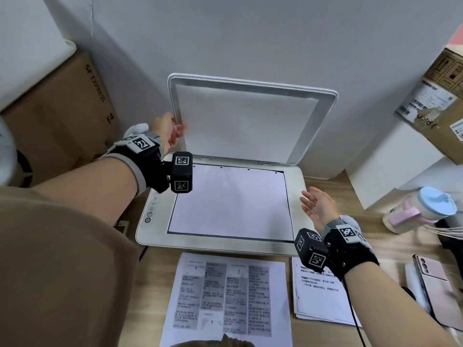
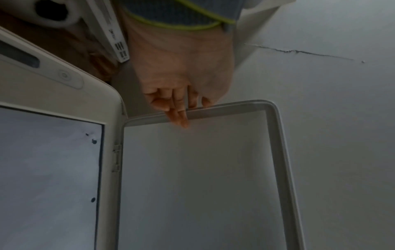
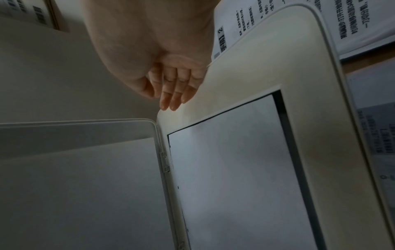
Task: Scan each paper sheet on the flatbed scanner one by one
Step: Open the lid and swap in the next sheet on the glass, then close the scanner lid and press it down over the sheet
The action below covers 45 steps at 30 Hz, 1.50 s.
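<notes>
White sheet point(image 1: 230, 201) lies blank-side-up on open scanner point(image 1: 213, 244).

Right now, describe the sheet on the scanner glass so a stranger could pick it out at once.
Find the white flatbed scanner against the wall, its lid raised. The sheet lies flat on the glass under that lid, framed by a dark border. Unlike the printed page and the stack of papers on the desk in front, its upturned face is blank.
</notes>
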### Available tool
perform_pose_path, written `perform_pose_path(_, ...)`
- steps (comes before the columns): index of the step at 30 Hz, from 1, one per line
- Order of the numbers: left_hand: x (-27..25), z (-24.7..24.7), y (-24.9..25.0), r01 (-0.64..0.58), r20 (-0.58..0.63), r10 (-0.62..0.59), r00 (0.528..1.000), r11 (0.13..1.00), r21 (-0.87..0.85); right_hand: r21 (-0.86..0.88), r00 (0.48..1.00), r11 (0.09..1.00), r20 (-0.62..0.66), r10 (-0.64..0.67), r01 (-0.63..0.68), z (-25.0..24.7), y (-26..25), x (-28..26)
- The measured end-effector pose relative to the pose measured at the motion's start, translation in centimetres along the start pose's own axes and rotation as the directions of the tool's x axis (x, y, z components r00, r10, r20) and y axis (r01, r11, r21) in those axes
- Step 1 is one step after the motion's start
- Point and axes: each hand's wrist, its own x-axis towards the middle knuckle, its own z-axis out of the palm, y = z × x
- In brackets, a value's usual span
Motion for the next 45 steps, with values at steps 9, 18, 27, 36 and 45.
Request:
perform_pose_path(9, -4.6, -3.9, -4.8, -0.039, 0.076, 0.047, 0.996, 0.995, -0.094, 0.149, 0.999, 0.989, 0.046, -0.006, -0.001, -1.7, -0.5, -1.5)
perform_pose_path(18, -5.8, -7.0, -10.3, 0.022, 0.011, -0.022, 1.000, 0.999, 0.044, -0.111, 0.998, 0.992, 0.039, 0.056, -0.051, -3.5, 0.3, -1.0)
perform_pose_path(27, -6.6, -7.1, -12.7, 0.030, -0.045, -0.004, 0.999, 0.807, 0.590, -0.512, 0.994, 0.858, -0.062, -0.085, 0.041, -3.7, 2.4, -0.1)
perform_pose_path(36, -6.5, -7.5, -13.3, 0.023, -0.056, 0.021, 0.998, 0.736, 0.676, -0.599, 0.981, 0.801, -0.146, -0.132, 0.019, -3.4, 3.2, -0.2)
perform_pose_path(45, -5.7, -9.3, -11.8, 0.035, -0.135, 0.051, 0.990, 0.820, 0.571, -0.436, 0.965, 0.899, -0.220, -0.141, 0.032, -3.2, 3.2, 0.5)
